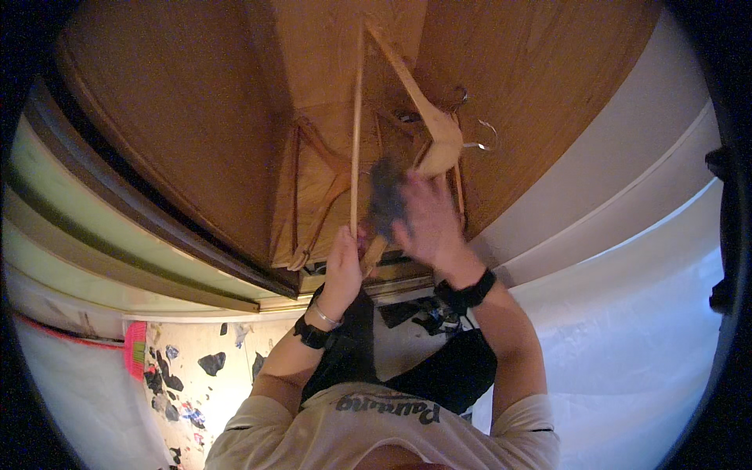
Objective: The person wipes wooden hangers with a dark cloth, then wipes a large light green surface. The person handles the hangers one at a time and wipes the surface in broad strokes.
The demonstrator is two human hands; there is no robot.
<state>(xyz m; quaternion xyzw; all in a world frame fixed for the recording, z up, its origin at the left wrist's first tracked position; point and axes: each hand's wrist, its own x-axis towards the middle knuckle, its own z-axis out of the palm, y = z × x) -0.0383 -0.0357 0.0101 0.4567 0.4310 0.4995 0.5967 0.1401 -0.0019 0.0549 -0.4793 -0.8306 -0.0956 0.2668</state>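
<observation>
Pale wooden hanger [443,147] extends away from the left hand [342,262], long axis running up and away from the body, hook to the right. Left fingers closed round its near end. Right hand [432,218] just beside the hanger's near arm, below the neck, over a dark cloth [386,196]; fingers blurred, part spread, grip on cloth can't be told. Open wooden cabinet [540,102] beyond: a browner hanger [335,186] inside at left, more hanger parts behind the pale one.
</observation>
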